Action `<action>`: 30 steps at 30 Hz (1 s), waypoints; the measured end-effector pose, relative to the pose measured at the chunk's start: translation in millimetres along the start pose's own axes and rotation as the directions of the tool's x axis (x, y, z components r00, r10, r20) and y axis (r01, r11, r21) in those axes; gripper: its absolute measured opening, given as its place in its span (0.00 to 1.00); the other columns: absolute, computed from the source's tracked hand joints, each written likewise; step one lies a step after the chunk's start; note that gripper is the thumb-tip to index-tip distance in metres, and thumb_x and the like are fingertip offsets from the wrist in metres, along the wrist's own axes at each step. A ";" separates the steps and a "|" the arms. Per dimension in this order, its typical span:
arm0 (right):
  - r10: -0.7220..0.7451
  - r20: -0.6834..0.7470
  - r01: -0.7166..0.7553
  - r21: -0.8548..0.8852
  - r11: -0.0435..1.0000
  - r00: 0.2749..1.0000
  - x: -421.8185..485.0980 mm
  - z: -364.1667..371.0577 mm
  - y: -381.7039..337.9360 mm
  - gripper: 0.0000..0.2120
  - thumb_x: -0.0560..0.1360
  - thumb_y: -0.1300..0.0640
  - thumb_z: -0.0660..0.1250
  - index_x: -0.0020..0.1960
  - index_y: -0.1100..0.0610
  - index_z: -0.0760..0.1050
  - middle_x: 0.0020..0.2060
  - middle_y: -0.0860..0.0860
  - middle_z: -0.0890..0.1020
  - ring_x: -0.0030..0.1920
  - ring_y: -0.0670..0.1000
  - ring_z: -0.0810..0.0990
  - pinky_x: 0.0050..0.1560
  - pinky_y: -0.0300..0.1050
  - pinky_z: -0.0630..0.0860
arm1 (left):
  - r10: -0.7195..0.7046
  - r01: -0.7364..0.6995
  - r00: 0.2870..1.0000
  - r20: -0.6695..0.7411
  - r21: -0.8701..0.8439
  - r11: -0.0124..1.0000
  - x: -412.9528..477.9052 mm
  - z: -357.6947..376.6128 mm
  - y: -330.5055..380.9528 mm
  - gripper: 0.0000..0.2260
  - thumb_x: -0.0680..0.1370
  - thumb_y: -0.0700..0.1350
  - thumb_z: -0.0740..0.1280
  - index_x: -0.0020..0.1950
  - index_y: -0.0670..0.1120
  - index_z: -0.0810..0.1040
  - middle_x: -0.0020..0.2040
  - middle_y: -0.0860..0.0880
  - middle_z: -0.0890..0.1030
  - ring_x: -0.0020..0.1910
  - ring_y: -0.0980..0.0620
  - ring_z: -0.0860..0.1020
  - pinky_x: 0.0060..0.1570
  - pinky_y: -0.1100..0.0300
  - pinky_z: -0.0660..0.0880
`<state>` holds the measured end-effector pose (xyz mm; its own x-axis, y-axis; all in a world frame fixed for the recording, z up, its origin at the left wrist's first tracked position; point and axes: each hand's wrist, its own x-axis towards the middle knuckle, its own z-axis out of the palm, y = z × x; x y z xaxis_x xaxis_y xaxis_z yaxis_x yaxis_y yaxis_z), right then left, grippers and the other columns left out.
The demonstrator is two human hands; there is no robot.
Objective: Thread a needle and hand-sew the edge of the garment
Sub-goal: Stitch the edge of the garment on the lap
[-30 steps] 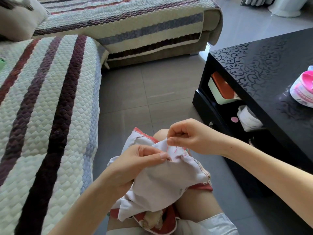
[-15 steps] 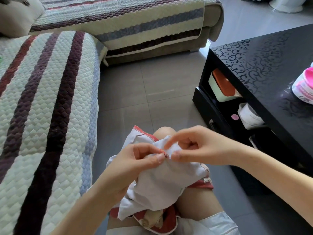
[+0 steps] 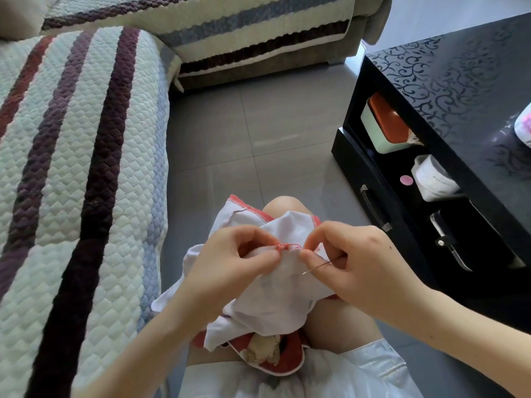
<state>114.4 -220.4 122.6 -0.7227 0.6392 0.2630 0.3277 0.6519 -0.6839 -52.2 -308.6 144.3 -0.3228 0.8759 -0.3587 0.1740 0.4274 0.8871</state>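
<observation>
— How many hands are on it?
— Two. The left hand (image 3: 230, 268) pinches a fold of the one soft white garment (image 3: 275, 300) between thumb and forefinger.
— The needle?
— One thin steel needle (image 3: 316, 267), held by the right hand (image 3: 359, 268) with curled fingers. It slants just below that pinch. One red thread (image 3: 290, 245) bridges both pinches.

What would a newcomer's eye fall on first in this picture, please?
Low in the centre, the left hand pinches the white garment on the lap, while the right hand holds a needle beside red stitching on its edge. A striped sofa cover fills the left; a black table stands right.
</observation>
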 end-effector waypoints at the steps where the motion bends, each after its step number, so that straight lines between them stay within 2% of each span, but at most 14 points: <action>1: 0.019 -0.008 -0.019 0.037 0.999 1.000 0.3 -0.3 0.2 0.12 0.72 0.46 0.63 0.40 0.53 0.77 0.22 0.39 0.57 0.23 0.41 0.61 0.29 0.30 0.59 | -0.036 0.038 0.999 0.036 -0.059 0.998 0.3 -1.1 0.3 0.04 0.66 0.45 0.71 0.38 0.46 0.84 0.36 0.50 0.83 0.38 0.58 0.80 0.40 0.66 0.73; 3: 0.044 -0.010 -0.043 0.089 0.995 0.999 0.5 -1.1 -1.0 0.11 0.72 0.47 0.63 0.44 0.54 0.78 0.22 0.40 0.59 0.23 0.41 0.61 0.29 0.29 0.58 | -0.079 0.092 0.992 0.095 -0.139 0.986 0.5 -1.4 0.2 0.06 0.65 0.45 0.71 0.39 0.44 0.84 0.36 0.47 0.83 0.38 0.57 0.79 0.41 0.65 0.74; 6: 0.062 0.029 -0.066 0.151 0.986 0.998 2.2 -3.1 -3.7 0.11 0.72 0.47 0.64 0.44 0.55 0.77 0.22 0.41 0.61 0.24 0.43 0.61 0.29 0.30 0.58 | -0.103 0.129 0.985 0.138 -0.199 0.971 -1.4 1.7 4.9 0.03 0.72 0.40 0.74 0.40 0.42 0.84 0.36 0.47 0.83 0.38 0.58 0.79 0.39 0.69 0.73; 9: 0.059 0.118 -0.081 0.188 0.979 0.991 5.6 -7.3 -5.3 0.07 0.73 0.50 0.66 0.45 0.54 0.78 0.23 0.44 0.61 0.25 0.45 0.60 0.29 0.32 0.58 | -0.065 0.085 0.991 0.116 -0.177 0.980 -2.6 4.1 7.3 0.05 0.74 0.41 0.71 0.40 0.44 0.85 0.37 0.49 0.84 0.39 0.59 0.80 0.40 0.69 0.73; 13: 0.145 0.300 -0.257 0.378 0.890 0.943 13.4 -13.1 -7.0 0.05 0.75 0.58 0.70 0.41 0.57 0.80 0.20 0.45 0.61 0.23 0.43 0.58 0.27 0.31 0.57 | 0.021 -0.014 0.998 0.062 -0.121 0.993 -5.4 7.4 13.0 0.07 0.76 0.44 0.69 0.40 0.46 0.85 0.38 0.49 0.85 0.40 0.58 0.80 0.42 0.66 0.73; 17: 0.249 0.388 -0.417 0.444 0.794 0.887 19.2 -16.8 -7.7 0.08 0.73 0.59 0.72 0.37 0.60 0.79 0.20 0.44 0.62 0.22 0.43 0.58 0.25 0.31 0.55 | 0.053 -0.049 0.998 0.038 -0.100 0.994 -5.4 9.8 16.7 0.13 0.79 0.51 0.65 0.40 0.47 0.81 0.34 0.45 0.80 0.37 0.55 0.76 0.39 0.61 0.70; 20: 0.274 0.447 -0.484 0.466 0.741 0.851 20.6 -18.1 -10.8 0.08 0.71 0.54 0.74 0.35 0.55 0.80 0.21 0.46 0.67 0.25 0.45 0.61 0.27 0.35 0.57 | -0.022 0.023 1.000 0.011 -0.121 0.992 -3.7 9.7 18.1 0.17 0.81 0.51 0.58 0.38 0.47 0.80 0.28 0.53 0.72 0.30 0.58 0.71 0.30 0.69 0.67; 22: 0.298 0.468 -0.523 0.483 0.702 0.832 22.1 -19.1 -12.8 0.07 0.72 0.57 0.73 0.35 0.54 0.81 0.24 0.50 0.70 0.29 0.48 0.64 0.30 0.38 0.59 | -0.065 0.073 0.997 0.048 -0.195 0.978 -3.9 8.5 20.2 0.17 0.81 0.51 0.58 0.38 0.46 0.79 0.26 0.53 0.72 0.27 0.59 0.71 0.26 0.71 0.65; 24: 0.308 0.482 -0.547 0.502 0.670 0.820 23.8 -20.2 -15.1 0.07 0.72 0.60 0.72 0.36 0.54 0.81 0.25 0.50 0.72 0.30 0.48 0.66 0.31 0.38 0.60 | -0.033 0.056 0.994 0.101 -0.237 0.970 -4.0 6.8 19.9 0.15 0.79 0.53 0.64 0.39 0.44 0.77 0.28 0.52 0.72 0.28 0.59 0.71 0.28 0.71 0.66; 26: 0.315 0.499 -0.574 0.537 0.618 0.807 25.7 -21.8 -17.2 0.07 0.73 0.63 0.71 0.36 0.58 0.80 0.23 0.46 0.72 0.26 0.43 0.68 0.29 0.31 0.62 | 0.023 0.014 0.988 0.155 -0.230 0.973 -3.2 3.7 17.4 0.15 0.69 0.56 0.70 0.40 0.44 0.77 0.33 0.48 0.74 0.34 0.55 0.73 0.34 0.65 0.67; 28: 0.304 0.525 -0.593 0.567 0.572 0.795 27.8 -23.9 -19.2 0.05 0.72 0.65 0.70 0.38 0.60 0.78 0.21 0.44 0.72 0.23 0.40 0.67 0.26 0.28 0.62 | 0.042 -0.001 0.977 0.209 -0.192 0.981 -1.9 1.2 15.2 0.14 0.62 0.55 0.72 0.38 0.47 0.79 0.34 0.48 0.77 0.36 0.54 0.75 0.37 0.62 0.70; 30: 0.286 0.546 -0.600 0.574 0.557 0.788 29.6 -24.6 -20.4 0.04 0.71 0.66 0.70 0.38 0.60 0.78 0.21 0.44 0.72 0.22 0.40 0.65 0.25 0.29 0.60 | 0.028 0.000 0.973 0.227 -0.122 0.993 -1.7 0.8 14.4 0.08 0.61 0.50 0.74 0.37 0.50 0.81 0.34 0.51 0.80 0.37 0.56 0.77 0.43 0.60 0.73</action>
<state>101.2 -204.7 161.1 -0.8075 0.4674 -0.3597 0.2669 -0.2542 -0.9296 -48.5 -303.7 157.5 -0.0981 0.9153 -0.3907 0.0594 0.3973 0.9158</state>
